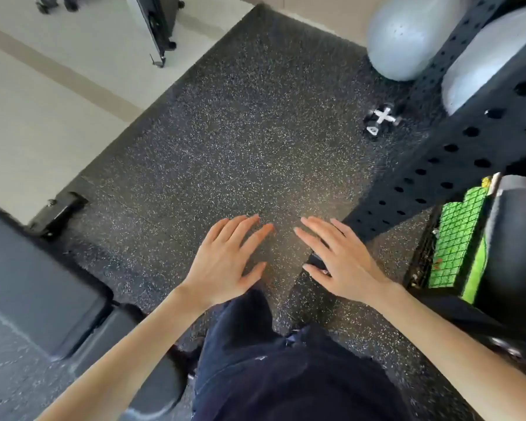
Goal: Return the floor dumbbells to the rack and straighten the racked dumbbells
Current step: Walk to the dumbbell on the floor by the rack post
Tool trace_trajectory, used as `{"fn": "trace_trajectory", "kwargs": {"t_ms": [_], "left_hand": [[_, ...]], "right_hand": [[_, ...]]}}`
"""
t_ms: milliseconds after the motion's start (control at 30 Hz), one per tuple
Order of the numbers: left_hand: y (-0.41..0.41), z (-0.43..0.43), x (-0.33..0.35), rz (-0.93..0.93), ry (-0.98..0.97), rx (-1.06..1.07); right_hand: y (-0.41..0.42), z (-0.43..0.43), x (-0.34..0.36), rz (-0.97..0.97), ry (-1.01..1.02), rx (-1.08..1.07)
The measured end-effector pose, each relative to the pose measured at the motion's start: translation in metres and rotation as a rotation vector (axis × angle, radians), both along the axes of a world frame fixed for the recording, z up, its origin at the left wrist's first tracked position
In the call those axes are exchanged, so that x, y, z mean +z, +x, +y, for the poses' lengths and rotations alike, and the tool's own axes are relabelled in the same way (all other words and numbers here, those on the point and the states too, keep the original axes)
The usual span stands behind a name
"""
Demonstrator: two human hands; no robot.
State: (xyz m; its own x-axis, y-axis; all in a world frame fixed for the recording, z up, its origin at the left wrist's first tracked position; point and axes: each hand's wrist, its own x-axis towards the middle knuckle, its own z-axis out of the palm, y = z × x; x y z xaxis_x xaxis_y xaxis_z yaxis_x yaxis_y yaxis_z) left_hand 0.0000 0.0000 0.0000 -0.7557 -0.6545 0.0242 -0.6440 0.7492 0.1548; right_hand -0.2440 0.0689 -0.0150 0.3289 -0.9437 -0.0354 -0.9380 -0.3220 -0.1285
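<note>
Hovering hands, left (225,262) and right (342,262), fingers spread, palms down

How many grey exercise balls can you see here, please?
2. The left ball sits at top right, beside the black upright; the right ball lies beyond that upright, partly hidden. Others may be out of view.

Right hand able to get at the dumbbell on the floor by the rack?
Likely yes, after a step forward: right hand is open and empty, the mat between it and the dumbbell is bare, and the rack stands beside, not across.
</note>
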Motion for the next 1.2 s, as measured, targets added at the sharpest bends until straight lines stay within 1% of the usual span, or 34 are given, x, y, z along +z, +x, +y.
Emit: {"fn": "trace_trajectory", "kwargs": {"t_ms": [67, 133, 367, 467, 600, 767, 900, 1033, 1200], "left_hand": [[0.014, -0.034, 0.004, -0.008, 0.051, -0.014], [0.028, -0.069, 0.005, -0.021, 0.031, -0.046], [0.056, -0.176, 0.019, -0.012, -0.015, -0.161], [0.058, -0.208, 0.021, 0.032, -0.008, -0.168], [0.051, -0.241, 0.012, 0.053, 0.009, -0.179], [0.031, -0.280, -0.005, 0.045, 0.041, -0.196], [0.005, -0.329, -0.012, 0.011, 0.033, -0.224], [-0.034, -0.391, -0.007, 0.001, 0.025, -0.259], [-0.101, -0.476, 0.002, -0.012, 0.005, -0.353]], "right_hand": [[0.013, -0.026, 0.004, 0.014, 0.038, -0.024], [0.027, -0.053, 0.006, 0.035, 0.054, -0.036], [0.054, -0.143, 0.028, 0.040, -0.032, -0.135], [0.059, -0.168, 0.038, 0.023, -0.088, -0.210], [0.059, -0.193, 0.037, 0.014, -0.110, -0.307], [0.051, -0.226, 0.022, -0.009, -0.095, -0.364], [0.028, -0.265, 0.010, 0.000, -0.065, -0.407], [-0.006, -0.318, 0.011, 0.002, -0.037, -0.427], [-0.066, -0.385, 0.021, 0.016, -0.016, -0.483]]}}
